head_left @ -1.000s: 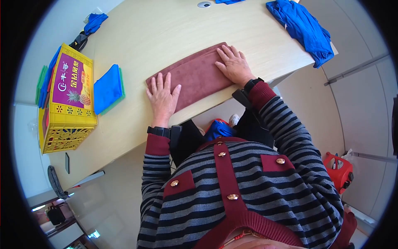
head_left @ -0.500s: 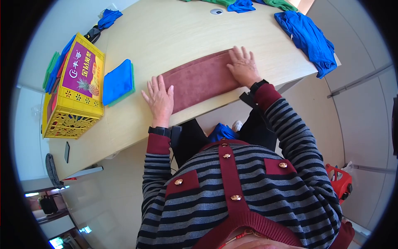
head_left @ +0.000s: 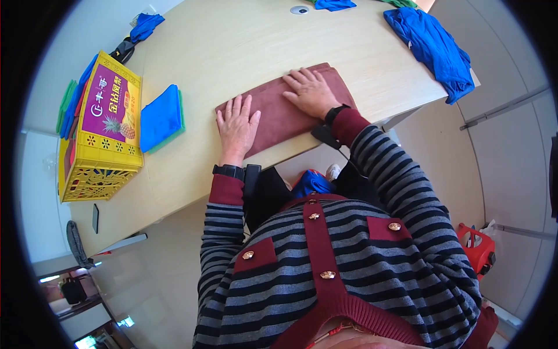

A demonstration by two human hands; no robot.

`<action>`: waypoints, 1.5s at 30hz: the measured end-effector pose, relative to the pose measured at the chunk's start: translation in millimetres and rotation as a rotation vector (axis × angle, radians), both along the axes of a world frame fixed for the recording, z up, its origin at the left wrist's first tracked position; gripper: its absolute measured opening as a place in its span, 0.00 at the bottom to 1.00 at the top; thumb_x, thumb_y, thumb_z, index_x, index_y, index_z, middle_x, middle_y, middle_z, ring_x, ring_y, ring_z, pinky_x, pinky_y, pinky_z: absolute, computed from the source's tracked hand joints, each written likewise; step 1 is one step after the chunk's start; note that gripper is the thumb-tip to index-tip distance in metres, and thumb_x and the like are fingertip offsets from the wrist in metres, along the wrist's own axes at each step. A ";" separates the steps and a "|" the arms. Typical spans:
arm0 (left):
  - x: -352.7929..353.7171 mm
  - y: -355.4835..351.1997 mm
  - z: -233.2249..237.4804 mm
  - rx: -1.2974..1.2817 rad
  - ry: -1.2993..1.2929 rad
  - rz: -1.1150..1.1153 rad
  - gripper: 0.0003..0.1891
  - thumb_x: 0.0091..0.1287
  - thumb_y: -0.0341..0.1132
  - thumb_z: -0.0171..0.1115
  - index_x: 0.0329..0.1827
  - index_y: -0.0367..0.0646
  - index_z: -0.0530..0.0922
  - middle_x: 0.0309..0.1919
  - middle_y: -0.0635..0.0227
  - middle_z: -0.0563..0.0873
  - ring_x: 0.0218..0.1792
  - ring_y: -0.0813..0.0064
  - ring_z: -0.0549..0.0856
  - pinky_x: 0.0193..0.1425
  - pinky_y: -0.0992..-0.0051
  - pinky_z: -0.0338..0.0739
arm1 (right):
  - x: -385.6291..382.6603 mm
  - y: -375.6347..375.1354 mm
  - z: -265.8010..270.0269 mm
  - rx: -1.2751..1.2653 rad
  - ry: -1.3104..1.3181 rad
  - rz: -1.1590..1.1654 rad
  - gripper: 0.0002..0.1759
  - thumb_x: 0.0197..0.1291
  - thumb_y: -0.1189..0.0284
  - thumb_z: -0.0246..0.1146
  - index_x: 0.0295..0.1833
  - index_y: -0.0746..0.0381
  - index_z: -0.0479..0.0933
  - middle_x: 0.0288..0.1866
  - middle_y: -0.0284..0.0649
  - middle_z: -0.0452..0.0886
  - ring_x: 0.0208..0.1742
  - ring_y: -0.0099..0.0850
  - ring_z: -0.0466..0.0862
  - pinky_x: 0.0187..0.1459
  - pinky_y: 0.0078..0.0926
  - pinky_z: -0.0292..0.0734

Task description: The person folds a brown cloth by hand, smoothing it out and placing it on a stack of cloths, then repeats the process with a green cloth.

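Hands (head_left: 312,96) closer together, on maroon cloth (head_left: 274,123)

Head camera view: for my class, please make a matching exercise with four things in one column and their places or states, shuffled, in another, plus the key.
Things
1. Brownish-red cloth
2. Yellow crate
3. Folded blue cloth
4. Red container

Places or states
A. Lies on a green cloth
B. Off the table, at the picture's right
C. Spread under the left hand and right hand
D. Shows a pineapple picture

Pairs: 1-C, 2-D, 3-A, 4-B
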State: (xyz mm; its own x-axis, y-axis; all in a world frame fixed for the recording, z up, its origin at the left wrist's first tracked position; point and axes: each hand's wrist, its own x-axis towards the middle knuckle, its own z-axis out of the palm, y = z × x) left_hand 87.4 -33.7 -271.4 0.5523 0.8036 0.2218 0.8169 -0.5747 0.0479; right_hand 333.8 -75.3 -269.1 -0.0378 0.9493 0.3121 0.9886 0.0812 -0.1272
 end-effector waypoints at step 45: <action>-41.6 -40.2 2.0 -0.023 -0.134 0.362 0.31 0.77 0.54 0.53 0.73 0.38 0.70 0.76 0.51 0.69 0.77 0.48 0.66 0.77 0.43 0.59 | 65.0 -90.9 -8.0 -0.053 0.004 -0.408 0.31 0.78 0.53 0.46 0.80 0.54 0.64 0.82 0.43 0.64 0.82 0.47 0.60 0.79 0.51 0.53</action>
